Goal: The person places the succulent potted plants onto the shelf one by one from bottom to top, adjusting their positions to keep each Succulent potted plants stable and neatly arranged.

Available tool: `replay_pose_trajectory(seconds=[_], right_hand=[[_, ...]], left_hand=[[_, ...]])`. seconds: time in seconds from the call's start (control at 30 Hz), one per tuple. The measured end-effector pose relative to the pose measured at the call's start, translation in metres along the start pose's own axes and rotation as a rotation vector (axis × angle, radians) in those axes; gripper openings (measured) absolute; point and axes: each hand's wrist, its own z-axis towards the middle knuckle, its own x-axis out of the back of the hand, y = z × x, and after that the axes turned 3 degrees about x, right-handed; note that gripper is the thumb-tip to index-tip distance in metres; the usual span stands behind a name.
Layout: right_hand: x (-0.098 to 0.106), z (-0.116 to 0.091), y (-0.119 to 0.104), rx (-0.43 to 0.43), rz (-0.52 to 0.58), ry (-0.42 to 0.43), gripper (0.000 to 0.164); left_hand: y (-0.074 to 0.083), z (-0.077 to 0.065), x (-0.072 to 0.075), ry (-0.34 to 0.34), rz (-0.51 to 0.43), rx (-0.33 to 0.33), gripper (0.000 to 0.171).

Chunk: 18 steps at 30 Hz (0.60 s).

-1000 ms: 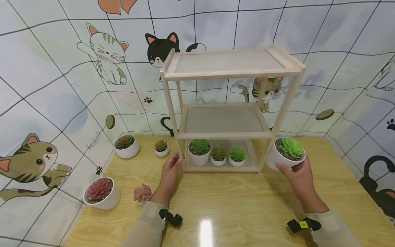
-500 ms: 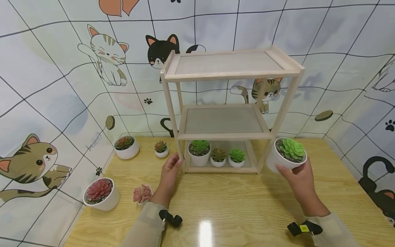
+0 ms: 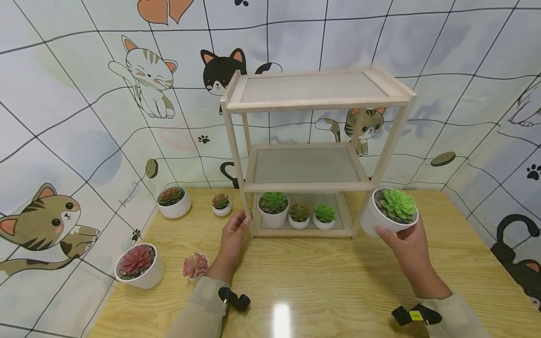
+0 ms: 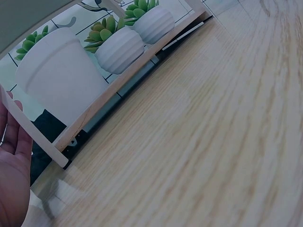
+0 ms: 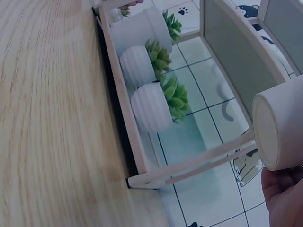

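Note:
In the head view my right hand (image 3: 407, 246) grips a white potted succulent (image 3: 390, 211) with bright green leaves, thumb on the near side of the pot. It is tilted, off the table, beside the shelf's right front leg. In the right wrist view the pot's base (image 5: 267, 132) shows, with fingertips beneath it. My left hand (image 3: 232, 239) holds the left front leg of a three-tier wooden shelf (image 3: 313, 185), low down; its fingers (image 4: 16, 130) pass behind the leg. On the bottom tier stand a larger green succulent (image 3: 274, 209), a small brownish one (image 3: 299, 215) and a small green one (image 3: 324, 217).
Left of the shelf on the wooden table (image 3: 313, 281) stand a reddish-green succulent (image 3: 174, 202), a small brownish one (image 3: 221, 204), a large red one (image 3: 139, 265) and a small pink one (image 3: 196, 266). A cat-patterned wall covering (image 3: 296, 42) rises close behind.
The potted succulent in my right hand shifts slightly right, then back left toward the shelf leg. My left hand stays at the left leg. The view tips slightly.

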Motion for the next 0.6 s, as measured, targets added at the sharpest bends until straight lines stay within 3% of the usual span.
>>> replay_pose_trajectory(seconds=[0.6], right_hand=[[-0.038, 0.004, -0.034, 0.092, 0.098, -0.100, 0.087]], left_hand=[[-0.001, -0.001, 0.000, 0.012, -0.031, -0.002, 0.036]])
